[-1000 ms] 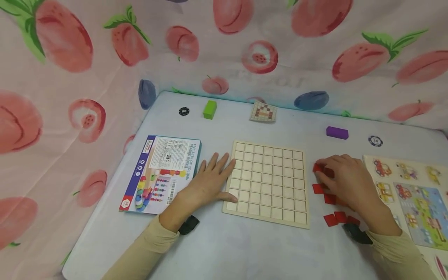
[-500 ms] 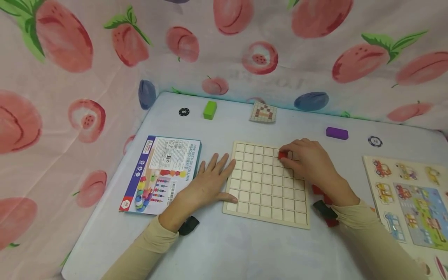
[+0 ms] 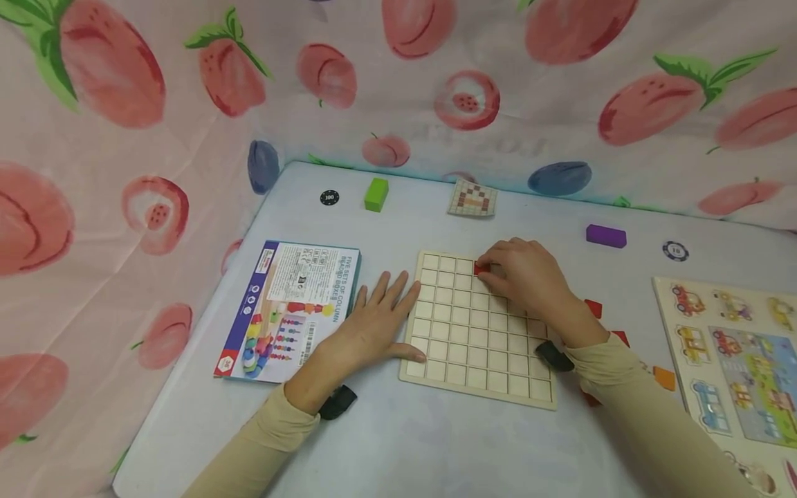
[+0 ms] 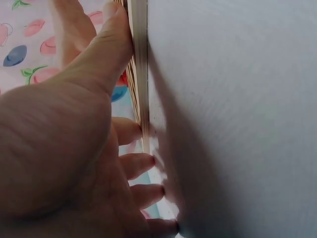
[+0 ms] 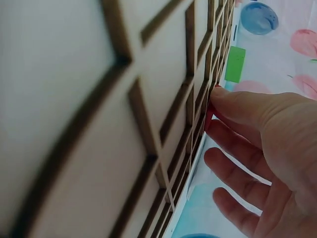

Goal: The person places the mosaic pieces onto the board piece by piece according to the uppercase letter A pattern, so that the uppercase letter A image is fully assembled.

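A wooden grid board (image 3: 457,333) lies in the middle of the table in the head view. My right hand (image 3: 526,273) pinches a red square tile (image 3: 479,269) between thumb and forefinger at a cell of its far row. In the right wrist view the red tile (image 5: 209,113) shows right at the grid, thumb on one side, the other fingers spread apart. My left hand (image 3: 367,325) lies with fingers spread at the board's left edge. The left wrist view shows its thumb on the rim and the fingertips (image 4: 143,196) down beside the board.
More red tiles (image 3: 593,308) and an orange tile (image 3: 664,377) lie right of the board, partly hidden by my forearm. A boxed toy (image 3: 289,311) is at left, a picture puzzle (image 3: 691,332) at right. Behind are a pattern card (image 3: 472,199), green block (image 3: 376,195) and purple block (image 3: 606,236).
My right hand has taken a red tile from the pile on the right and carried it left to the board's far row. The left hand stays at the board's edge.
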